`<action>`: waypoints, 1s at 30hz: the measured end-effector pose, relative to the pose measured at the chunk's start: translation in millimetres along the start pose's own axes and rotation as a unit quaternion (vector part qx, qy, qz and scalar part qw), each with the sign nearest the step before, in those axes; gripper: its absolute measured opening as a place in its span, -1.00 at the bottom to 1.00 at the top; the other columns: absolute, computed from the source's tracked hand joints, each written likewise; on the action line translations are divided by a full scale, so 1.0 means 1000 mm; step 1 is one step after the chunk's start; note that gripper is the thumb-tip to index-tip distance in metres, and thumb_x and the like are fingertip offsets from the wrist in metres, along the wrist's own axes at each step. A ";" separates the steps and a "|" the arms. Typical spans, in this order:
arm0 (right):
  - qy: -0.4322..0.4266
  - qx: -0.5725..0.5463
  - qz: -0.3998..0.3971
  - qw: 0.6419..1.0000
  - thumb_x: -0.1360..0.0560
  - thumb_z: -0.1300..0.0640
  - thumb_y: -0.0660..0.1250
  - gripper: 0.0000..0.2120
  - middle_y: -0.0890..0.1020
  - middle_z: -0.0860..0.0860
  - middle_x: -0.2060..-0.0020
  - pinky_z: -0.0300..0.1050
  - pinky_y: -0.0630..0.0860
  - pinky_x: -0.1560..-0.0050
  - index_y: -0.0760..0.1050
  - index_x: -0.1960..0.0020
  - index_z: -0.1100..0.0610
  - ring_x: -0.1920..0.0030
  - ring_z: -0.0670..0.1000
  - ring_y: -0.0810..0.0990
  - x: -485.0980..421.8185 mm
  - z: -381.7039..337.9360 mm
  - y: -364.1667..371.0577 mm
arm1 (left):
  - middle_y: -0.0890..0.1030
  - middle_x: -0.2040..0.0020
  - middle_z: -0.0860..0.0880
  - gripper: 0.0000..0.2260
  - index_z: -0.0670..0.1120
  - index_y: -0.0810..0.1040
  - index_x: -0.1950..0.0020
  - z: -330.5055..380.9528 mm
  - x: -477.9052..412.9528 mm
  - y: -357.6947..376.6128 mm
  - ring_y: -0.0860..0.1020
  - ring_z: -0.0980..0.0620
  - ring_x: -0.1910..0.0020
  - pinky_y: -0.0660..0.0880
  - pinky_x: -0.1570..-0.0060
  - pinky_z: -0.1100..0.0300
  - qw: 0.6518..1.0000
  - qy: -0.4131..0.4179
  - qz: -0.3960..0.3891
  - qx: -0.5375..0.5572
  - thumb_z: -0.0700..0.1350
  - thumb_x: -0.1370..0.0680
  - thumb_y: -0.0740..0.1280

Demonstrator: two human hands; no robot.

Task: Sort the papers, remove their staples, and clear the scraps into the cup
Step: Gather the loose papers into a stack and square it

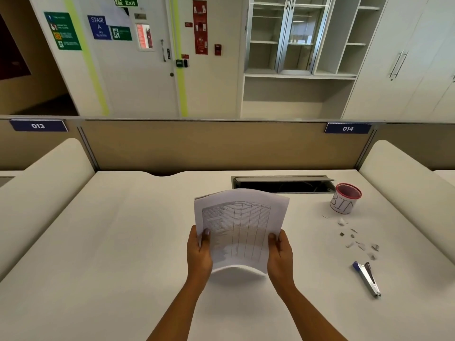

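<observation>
A stack of white papers [242, 225] with a printed table on the top sheet is held above the middle of the desk, its lower edge bowed upward. My left hand [199, 252] grips its left edge and my right hand [280, 254] grips its right edge, thumbs on top. At the right, a red-rimmed cup [344, 199] labelled BIN stands upright. Several small paper scraps [358, 239] lie scattered on the desk in front of it. A blue and silver stapler [367, 278] lies flat nearer to me, right of my right hand.
The white desk [123, 242] is bounded by a tan partition [209, 143] at the back and padded side dividers. An open cable slot [283, 185] sits in the desk behind the papers, left of the cup.
</observation>
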State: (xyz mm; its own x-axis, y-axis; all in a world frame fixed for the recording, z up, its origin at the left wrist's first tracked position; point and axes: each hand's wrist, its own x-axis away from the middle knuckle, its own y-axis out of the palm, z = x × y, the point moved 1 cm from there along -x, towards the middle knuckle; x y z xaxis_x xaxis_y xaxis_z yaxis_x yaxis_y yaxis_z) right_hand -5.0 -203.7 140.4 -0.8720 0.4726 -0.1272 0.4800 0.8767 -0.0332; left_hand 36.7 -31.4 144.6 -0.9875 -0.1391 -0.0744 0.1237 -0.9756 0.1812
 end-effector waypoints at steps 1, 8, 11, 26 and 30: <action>-0.002 -0.002 -0.001 1.000 -0.65 0.18 0.04 -0.79 0.60 -0.02 0.05 -0.35 0.55 0.20 0.44 -0.11 0.10 0.08 -0.10 0.58 0.000 -0.001 0.000 | 0.54 -0.10 0.05 -0.76 0.02 0.38 -0.28 -0.001 -0.001 -0.001 0.53 0.09 -0.05 0.54 0.19 0.40 1.000 0.001 0.000 0.001 -0.15 -0.62 0.14; 0.033 0.010 -0.007 0.999 -0.65 0.16 0.02 -0.75 0.59 -0.03 0.00 -0.25 0.52 0.12 0.45 -0.10 -0.02 -0.01 -0.02 0.55 0.009 0.020 -0.003 | 0.54 -0.07 0.06 -0.78 0.14 0.39 -0.15 -0.015 0.010 -0.002 0.53 0.09 -0.03 0.56 0.17 0.32 1.000 -0.010 -0.008 -0.025 -0.17 -0.62 0.15; 0.024 0.016 -0.006 1.000 -0.65 0.16 0.02 -0.73 0.59 -0.05 0.02 -0.21 0.54 0.08 0.44 -0.03 -0.11 0.01 -0.03 0.56 0.007 0.014 -0.002 | 0.55 -0.08 0.05 -0.77 0.10 0.40 -0.18 -0.012 0.009 -0.002 0.54 0.09 -0.04 0.57 0.11 0.30 1.000 -0.002 -0.005 -0.016 -0.19 -0.61 0.15; 0.059 0.026 -0.029 0.998 -0.65 0.19 0.04 -0.71 0.64 -0.08 0.02 -0.24 0.53 0.08 0.51 -0.09 -0.04 0.00 -0.09 0.59 0.012 0.034 -0.014 | 0.57 -0.15 0.01 -0.72 0.00 0.44 -0.30 -0.034 0.016 -0.009 0.54 0.04 -0.11 0.52 -0.12 0.08 0.997 -0.034 0.010 -0.068 -0.12 -0.59 0.24; 0.060 0.031 -0.042 0.997 -0.65 0.18 0.03 -0.73 0.62 -0.04 0.00 -0.26 0.54 0.09 0.49 -0.12 0.03 -0.02 -0.03 0.59 0.003 0.029 -0.018 | 0.59 -0.09 -0.04 -0.76 -0.05 0.49 -0.23 -0.024 0.008 -0.005 0.55 0.02 -0.03 0.53 -0.08 0.07 0.996 -0.019 0.019 -0.087 -0.13 -0.57 0.27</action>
State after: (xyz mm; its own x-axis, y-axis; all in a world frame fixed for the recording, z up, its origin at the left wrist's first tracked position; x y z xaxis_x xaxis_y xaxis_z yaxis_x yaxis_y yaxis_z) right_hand -14.0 -220.8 112.1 -0.9130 0.4079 -0.0023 0.4061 0.9083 -0.1002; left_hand 30.3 -32.1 120.0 -0.9844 -0.1728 -0.0337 0.1725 -0.9850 0.0112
